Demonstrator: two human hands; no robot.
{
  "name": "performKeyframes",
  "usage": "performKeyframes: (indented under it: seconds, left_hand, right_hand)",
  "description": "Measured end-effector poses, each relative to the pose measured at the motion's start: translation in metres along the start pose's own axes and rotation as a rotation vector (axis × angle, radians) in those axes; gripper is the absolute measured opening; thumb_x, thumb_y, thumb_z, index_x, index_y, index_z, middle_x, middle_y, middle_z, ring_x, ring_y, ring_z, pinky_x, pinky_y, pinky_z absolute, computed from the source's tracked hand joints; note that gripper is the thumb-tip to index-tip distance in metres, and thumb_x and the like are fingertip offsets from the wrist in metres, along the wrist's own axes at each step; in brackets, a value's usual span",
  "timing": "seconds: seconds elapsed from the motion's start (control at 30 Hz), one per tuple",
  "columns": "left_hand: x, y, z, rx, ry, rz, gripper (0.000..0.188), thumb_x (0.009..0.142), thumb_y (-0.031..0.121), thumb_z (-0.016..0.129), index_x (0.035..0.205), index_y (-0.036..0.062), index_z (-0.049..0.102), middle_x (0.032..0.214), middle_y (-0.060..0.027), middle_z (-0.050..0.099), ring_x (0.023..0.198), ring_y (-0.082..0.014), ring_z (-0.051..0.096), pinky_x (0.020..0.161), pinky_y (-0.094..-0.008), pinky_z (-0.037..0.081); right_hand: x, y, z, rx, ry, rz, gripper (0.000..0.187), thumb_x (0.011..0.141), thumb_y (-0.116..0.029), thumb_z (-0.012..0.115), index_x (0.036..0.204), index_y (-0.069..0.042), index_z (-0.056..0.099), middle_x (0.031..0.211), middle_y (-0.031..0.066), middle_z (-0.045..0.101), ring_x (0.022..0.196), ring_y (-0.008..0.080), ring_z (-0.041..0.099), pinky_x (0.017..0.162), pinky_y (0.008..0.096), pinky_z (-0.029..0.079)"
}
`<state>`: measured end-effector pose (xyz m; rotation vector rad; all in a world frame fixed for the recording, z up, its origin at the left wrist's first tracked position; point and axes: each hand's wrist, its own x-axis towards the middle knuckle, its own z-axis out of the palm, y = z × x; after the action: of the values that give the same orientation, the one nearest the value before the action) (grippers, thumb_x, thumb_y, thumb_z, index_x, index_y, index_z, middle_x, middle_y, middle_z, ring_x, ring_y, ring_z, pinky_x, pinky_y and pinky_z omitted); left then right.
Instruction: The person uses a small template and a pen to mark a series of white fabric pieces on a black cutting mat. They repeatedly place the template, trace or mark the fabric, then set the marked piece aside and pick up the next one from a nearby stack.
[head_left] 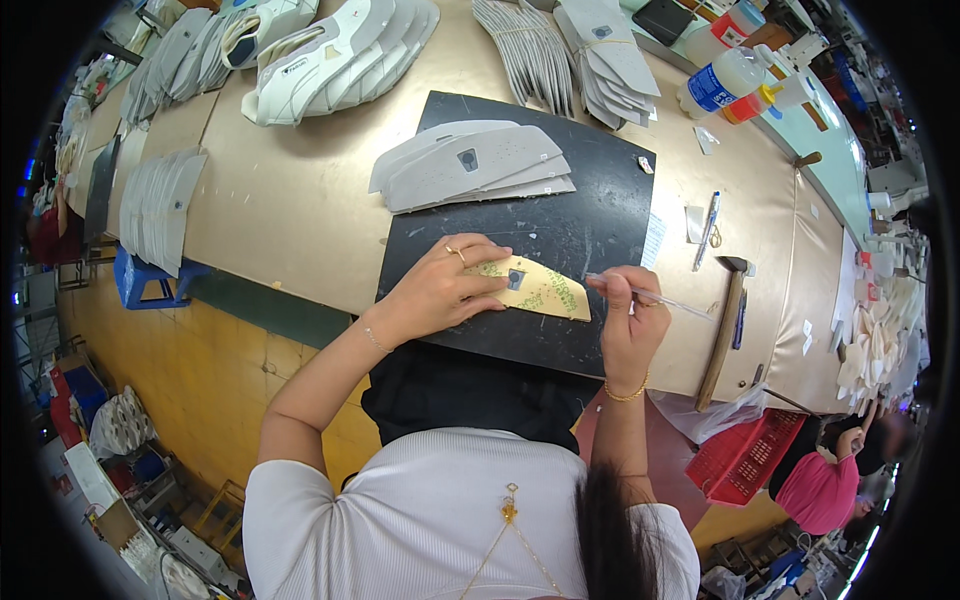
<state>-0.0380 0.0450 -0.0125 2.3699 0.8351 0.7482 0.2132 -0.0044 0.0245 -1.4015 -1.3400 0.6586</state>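
On the black mat (440, 330) in front of me lies a yellow curved flat piece (545, 290) with green printed marks and a small dark square patch. My left hand (450, 280) steadies it at its left end, fingers and thumb spread over it. At its right end my right hand (632, 305) pinches a thin clear pen-like stick (680, 303), its tip near the piece's edge. Farther up the mat, grey curved shoe pieces (480, 170) lie fanned in a stack, the top one bearing the same kind of dark patch.
Right of the mat lie a blue-and-white pen (707, 230), a wooden-handled hammer (722, 340) and a dark pen (740, 320). Bottles (720, 80) stand back right. Stacked white shoe uppers (340, 60) and bundled grey pieces (530, 55) line the far side. Another person (820, 480) sits at right beyond a red basket (740, 455).
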Motion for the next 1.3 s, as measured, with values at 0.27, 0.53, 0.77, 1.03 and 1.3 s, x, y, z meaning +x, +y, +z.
performKeyframes:
  seconds: [0.27, 0.53, 0.77, 1.03, 1.3]
  left_hand:
    - [0.001, 0.003, 0.001, 0.017, 0.029, 0.012, 0.028, 0.075, 0.02, 0.084, 0.098, 0.0069, 0.078, 0.128, -0.0053, 0.067, 0.12, -0.0271, 0.059, 0.101, -0.0402, 0.048]
    - [0.002, 0.002, -0.001, 0.016, 0.011, 0.017, 0.025, 0.076, 0.019, 0.084, 0.096, 0.0063, 0.077, 0.127, -0.0058, 0.067, 0.12, -0.027, 0.06, 0.102, -0.0416, 0.048]
    - [0.001, 0.001, -0.001, 0.017, 0.02, 0.047, 0.021, 0.076, 0.018, 0.084, 0.092, 0.0065, 0.075, 0.125, -0.0075, 0.067, 0.119, -0.027, 0.06, 0.101, -0.0417, 0.048]
    - [0.004, 0.004, -0.004, 0.062, 0.023, 0.079, 0.021, 0.076, 0.017, 0.084, 0.092, 0.0059, 0.075, 0.122, -0.0089, 0.067, 0.117, -0.0271, 0.061, 0.098, -0.0417, 0.049]
    - [0.004, 0.004, -0.004, 0.081, 0.019, 0.098, 0.021, 0.077, 0.017, 0.084, 0.093, 0.0059, 0.074, 0.119, -0.0087, 0.067, 0.115, -0.0267, 0.061, 0.096, -0.0417, 0.05]
  right_hand:
    - [0.012, -0.007, 0.038, -0.267, -0.295, -0.096, 0.017, 0.097, -0.019, 0.067, 0.089, -0.004, 0.069, 0.084, 0.0072, 0.07, 0.069, 0.0288, 0.068, 0.061, 0.0358, 0.052]
    - [0.016, -0.004, 0.045, -0.362, -0.302, -0.141, 0.016, 0.097, -0.02, 0.067, 0.089, -0.006, 0.069, 0.081, 0.0087, 0.07, 0.069, 0.0288, 0.068, 0.06, 0.0365, 0.052]
    - [0.016, -0.003, 0.047, -0.377, -0.3, -0.153, 0.016, 0.097, -0.019, 0.068, 0.088, -0.005, 0.069, 0.081, 0.0082, 0.07, 0.069, 0.0286, 0.068, 0.061, 0.0367, 0.052]
    - [0.018, 0.001, 0.051, -0.405, -0.299, -0.249, 0.015, 0.094, -0.019, 0.07, 0.086, -0.007, 0.069, 0.081, 0.0068, 0.069, 0.07, 0.0268, 0.068, 0.061, 0.036, 0.053]
    - [0.018, 0.003, 0.054, -0.452, -0.294, -0.285, 0.015, 0.094, -0.021, 0.07, 0.087, -0.009, 0.067, 0.077, 0.0058, 0.066, 0.067, 0.0264, 0.066, 0.059, 0.0368, 0.051]
